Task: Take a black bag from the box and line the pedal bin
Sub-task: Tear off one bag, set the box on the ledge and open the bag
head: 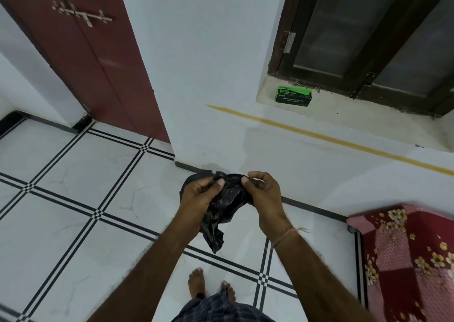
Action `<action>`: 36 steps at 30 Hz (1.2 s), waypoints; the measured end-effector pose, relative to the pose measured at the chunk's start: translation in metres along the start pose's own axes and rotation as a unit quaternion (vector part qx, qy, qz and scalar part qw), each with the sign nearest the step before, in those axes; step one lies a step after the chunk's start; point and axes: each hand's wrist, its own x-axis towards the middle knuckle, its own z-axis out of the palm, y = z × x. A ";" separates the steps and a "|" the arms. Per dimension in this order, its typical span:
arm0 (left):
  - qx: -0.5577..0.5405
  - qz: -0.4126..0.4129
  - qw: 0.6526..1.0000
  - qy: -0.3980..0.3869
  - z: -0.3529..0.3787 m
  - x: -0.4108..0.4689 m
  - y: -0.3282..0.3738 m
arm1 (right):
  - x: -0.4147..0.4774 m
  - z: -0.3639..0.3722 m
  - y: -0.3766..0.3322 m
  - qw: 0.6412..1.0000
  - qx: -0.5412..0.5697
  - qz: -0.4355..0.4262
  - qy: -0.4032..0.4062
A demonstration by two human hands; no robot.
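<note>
Black bag (227, 205) crumpled, pinched btwn left hand (199, 196) & right hand (264, 194) (thumbs on top). Box (293, 96) on window sill (344, 105), well apart.

The person wears a dark blue checked cloth (216, 308) about the waist, has both feet (196, 282) bare, hairy forearms (152, 267) uncovered by any sleeve, and a thin pinkish thread (285, 236) with loose ends tied just behind the right hand (264, 199).
</note>
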 end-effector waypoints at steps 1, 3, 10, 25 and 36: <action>-0.011 -0.005 1.000 0.016 0.000 0.000 -0.002 | -0.004 0.001 0.004 1.000 0.001 0.000 0.014; -0.025 -0.006 0.999 0.047 0.000 -0.001 -0.006 | -0.012 0.000 0.009 1.000 -0.009 0.009 -0.005; -0.050 -0.021 0.997 0.057 -0.003 0.000 -0.012 | -0.021 -0.002 0.001 0.992 0.029 0.067 -0.101; 0.082 0.034 0.993 0.072 0.010 -0.020 0.010 | -0.024 0.013 0.000 0.992 -0.019 -0.106 -0.070; -0.043 -0.072 0.996 -0.014 -0.002 -0.019 0.006 | -0.036 0.011 0.008 0.981 -0.053 -0.110 -0.148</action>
